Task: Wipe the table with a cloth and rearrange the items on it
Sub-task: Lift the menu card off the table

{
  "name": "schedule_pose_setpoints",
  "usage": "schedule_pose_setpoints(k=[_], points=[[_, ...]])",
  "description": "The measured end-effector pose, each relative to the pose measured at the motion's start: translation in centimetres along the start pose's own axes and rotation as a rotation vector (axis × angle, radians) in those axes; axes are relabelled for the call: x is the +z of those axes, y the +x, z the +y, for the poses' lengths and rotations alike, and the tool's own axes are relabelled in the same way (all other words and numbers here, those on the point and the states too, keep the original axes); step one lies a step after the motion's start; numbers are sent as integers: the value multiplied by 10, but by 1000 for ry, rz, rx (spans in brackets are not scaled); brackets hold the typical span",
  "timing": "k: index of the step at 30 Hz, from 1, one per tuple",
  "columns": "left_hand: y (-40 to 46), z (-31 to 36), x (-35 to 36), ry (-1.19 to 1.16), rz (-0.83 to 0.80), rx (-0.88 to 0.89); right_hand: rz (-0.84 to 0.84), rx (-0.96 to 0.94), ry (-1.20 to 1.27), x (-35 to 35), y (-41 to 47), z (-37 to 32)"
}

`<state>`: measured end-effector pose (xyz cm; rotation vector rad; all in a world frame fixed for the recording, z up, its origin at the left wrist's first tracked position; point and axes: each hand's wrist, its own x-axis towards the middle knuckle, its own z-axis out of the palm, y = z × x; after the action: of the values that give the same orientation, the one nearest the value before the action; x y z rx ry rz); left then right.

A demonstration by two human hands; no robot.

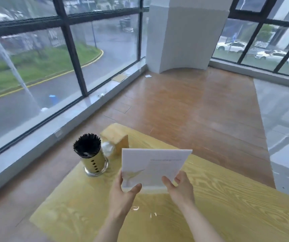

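A white card stand with faint print is held upright over the yellow wooden table. My left hand grips its lower left corner, and my right hand grips its lower right edge. At the table's far left corner stands a glass holder of black straws. Behind it sits a wooden tissue box with white tissue sticking out of its side. No cloth is in view.
The table's left and far edges drop to a brown wooden floor. Large windows with a low sill run along the left. A white pillar stands at the back. Grey tiles lie to the right.
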<state>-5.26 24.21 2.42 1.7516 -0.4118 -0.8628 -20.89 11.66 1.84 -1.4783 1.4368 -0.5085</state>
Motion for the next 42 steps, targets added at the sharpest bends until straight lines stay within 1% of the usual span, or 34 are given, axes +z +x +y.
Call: schedule_pose_setpoints(k=[3,8,12,16,22,27,31,34,39,42], points=[[10,-13,-67,-25,89,-15,-80,-16,-38,67,-14,-23],[25,-33,-156,-14,212,-57,-173,-73,-62,156,-35,-55],[36,-40,-206,-22,269,-46,-216,-99,-84,205,-49,-72],[45,-47,-239,-27,279,-49,-241,-98,-102,236,-57,-82],[55,-58,-254,-66,282,-61,-254,-86,-127,252,-56,-87],[53,-67,-252,-51,297,-79,-246,-65,-143,251,-57,-85],[49,-67,-248,-24,293,-76,-272,-46,-194,249,-57,-82],[45,-64,-244,38,308,-64,-276,-26,-204,244,-61,-83],[36,-71,-233,172,341,-151,-236,-46,-249,220,-69,-70],[24,-76,-213,295,278,-143,-189,-49,-277,198,-76,-53]])
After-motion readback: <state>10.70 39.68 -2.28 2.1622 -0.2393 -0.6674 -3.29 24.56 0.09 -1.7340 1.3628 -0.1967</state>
